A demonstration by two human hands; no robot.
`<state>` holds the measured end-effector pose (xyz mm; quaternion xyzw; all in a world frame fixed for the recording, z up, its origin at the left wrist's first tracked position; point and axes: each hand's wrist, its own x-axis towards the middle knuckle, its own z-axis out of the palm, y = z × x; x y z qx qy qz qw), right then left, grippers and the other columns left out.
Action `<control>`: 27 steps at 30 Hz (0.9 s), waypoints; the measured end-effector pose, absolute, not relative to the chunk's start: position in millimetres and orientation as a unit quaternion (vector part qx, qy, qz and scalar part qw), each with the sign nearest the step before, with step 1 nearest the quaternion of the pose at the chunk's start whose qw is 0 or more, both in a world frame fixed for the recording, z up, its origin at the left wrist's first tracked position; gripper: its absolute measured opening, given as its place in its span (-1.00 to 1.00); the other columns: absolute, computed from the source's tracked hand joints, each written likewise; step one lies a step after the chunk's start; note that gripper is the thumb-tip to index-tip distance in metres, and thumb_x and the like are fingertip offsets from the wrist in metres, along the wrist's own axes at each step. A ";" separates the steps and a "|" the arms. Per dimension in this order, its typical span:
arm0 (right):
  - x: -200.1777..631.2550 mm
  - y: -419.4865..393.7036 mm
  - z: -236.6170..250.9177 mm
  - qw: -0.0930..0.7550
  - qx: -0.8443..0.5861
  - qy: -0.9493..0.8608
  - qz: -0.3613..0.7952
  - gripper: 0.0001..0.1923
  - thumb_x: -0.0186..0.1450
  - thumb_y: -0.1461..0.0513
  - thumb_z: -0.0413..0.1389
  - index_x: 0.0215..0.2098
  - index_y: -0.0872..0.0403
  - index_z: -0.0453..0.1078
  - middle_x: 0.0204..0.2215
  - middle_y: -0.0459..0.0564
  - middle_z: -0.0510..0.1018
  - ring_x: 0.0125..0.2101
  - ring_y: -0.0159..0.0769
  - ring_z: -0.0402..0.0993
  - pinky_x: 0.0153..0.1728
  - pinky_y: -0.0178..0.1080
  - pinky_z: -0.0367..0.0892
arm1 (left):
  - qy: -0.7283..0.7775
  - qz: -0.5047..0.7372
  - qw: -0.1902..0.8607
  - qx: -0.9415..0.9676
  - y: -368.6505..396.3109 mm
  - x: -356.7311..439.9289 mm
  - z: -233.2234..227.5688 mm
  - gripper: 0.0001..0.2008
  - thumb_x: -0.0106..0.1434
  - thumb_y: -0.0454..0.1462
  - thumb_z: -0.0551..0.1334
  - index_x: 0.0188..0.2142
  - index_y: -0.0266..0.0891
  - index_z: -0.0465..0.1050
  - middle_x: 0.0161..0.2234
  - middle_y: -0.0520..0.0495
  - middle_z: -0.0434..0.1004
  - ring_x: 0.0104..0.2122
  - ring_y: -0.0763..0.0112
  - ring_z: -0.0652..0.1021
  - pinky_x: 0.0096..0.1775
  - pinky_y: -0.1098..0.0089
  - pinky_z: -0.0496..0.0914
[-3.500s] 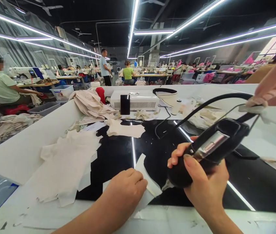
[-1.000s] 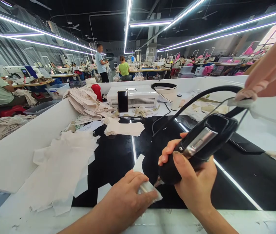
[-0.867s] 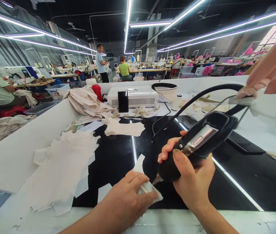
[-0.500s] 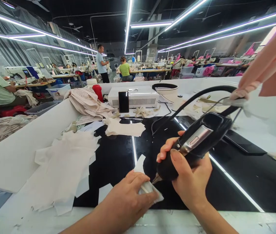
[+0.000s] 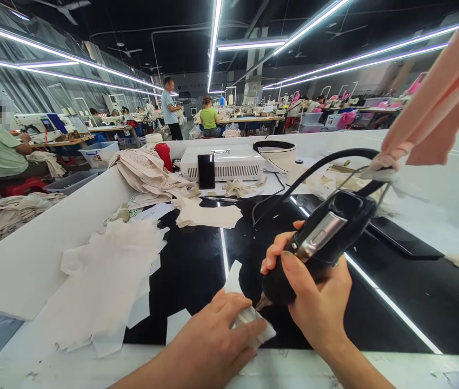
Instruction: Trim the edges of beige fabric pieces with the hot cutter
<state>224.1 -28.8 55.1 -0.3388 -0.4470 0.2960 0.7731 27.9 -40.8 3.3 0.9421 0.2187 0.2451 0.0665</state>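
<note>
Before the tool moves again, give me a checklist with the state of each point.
1. Right hand gripping the tool: ok.
2. Tool tip at the fabric piece: ok, though contact cannot be told.
3. Left hand pinning the piece to the table: ok.
4. Left fingers away from the tip: not ok, very close.
5. Cable running free behind the tool: ok.
6. Tool switched on: cannot tell.

The head camera is looking forward and down, sitting close above the right hand [image 5: 321,313] gripping the black tool [image 5: 318,243].
</note>
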 end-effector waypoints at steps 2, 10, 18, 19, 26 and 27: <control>225.8 -30.5 53.9 0.774 -0.337 -0.445 0.300 -0.59 0.37 0.11 0.50 0.09 -0.14 0.50 -0.31 -0.18 0.65 -0.50 -0.34 0.60 -0.48 -0.29 0.61 | 0.221 0.229 0.081 0.944 -38.7 24.9 5.5 -0.64 0.60 -0.22 0.36 0.30 -0.23 0.50 0.23 -0.28 0.59 0.16 0.05 0.68 0.24 0.11 0.66; 225.1 -33.1 51.1 0.779 -0.331 -0.437 0.304 -0.57 0.36 0.08 0.53 0.10 -0.16 0.52 -0.30 -0.21 0.67 -0.50 -0.35 0.60 -0.48 -0.30 0.61 | 0.205 0.211 0.066 0.954 -17.5 18.0 9.5 -0.79 0.58 -0.26 0.39 0.13 -0.25 0.53 0.10 -0.17 0.65 0.11 0.13 0.69 0.35 0.01 0.57; 223.9 -33.5 51.1 0.779 -0.328 -0.436 0.309 -0.56 0.36 0.08 0.53 0.10 -0.15 0.50 -0.30 -0.21 0.67 -0.51 -0.35 0.60 -0.49 -0.29 0.61 | 0.196 0.192 0.065 0.959 -13.6 14.2 2.6 -0.72 0.64 -0.20 0.33 0.24 -0.23 0.48 0.21 -0.21 0.64 0.21 0.10 0.69 0.39 -0.06 0.52; 223.9 -33.4 51.2 0.779 -0.329 -0.436 0.308 -0.56 0.36 0.09 0.53 0.10 -0.15 0.50 -0.30 -0.21 0.67 -0.51 -0.34 0.60 -0.49 -0.29 0.61 | 0.196 0.191 0.067 0.959 -13.5 13.9 3.1 -0.72 0.64 -0.20 0.33 0.24 -0.23 0.47 0.20 -0.22 0.64 0.21 0.10 0.69 0.39 -0.07 0.52; 223.4 -34.0 52.2 0.780 -0.330 -0.437 0.302 -0.56 0.36 0.08 0.52 0.10 -0.13 0.49 -0.32 -0.18 0.66 -0.50 -0.32 0.60 -0.49 -0.26 0.60 | 0.206 0.175 0.075 0.960 -14.4 10.6 5.9 -0.71 0.60 -0.23 0.38 0.25 -0.12 0.50 0.23 -0.21 0.61 0.23 0.10 0.68 0.37 -0.09 0.53; 223.3 -34.3 52.2 0.780 -0.331 -0.436 0.303 -0.56 0.36 0.08 0.52 0.10 -0.14 0.49 -0.32 -0.18 0.66 -0.50 -0.32 0.59 -0.48 -0.26 0.60 | 0.207 0.174 0.075 0.960 -14.8 10.2 5.9 -0.71 0.60 -0.24 0.38 0.25 -0.11 0.51 0.24 -0.21 0.60 0.24 0.09 0.68 0.37 -0.10 0.53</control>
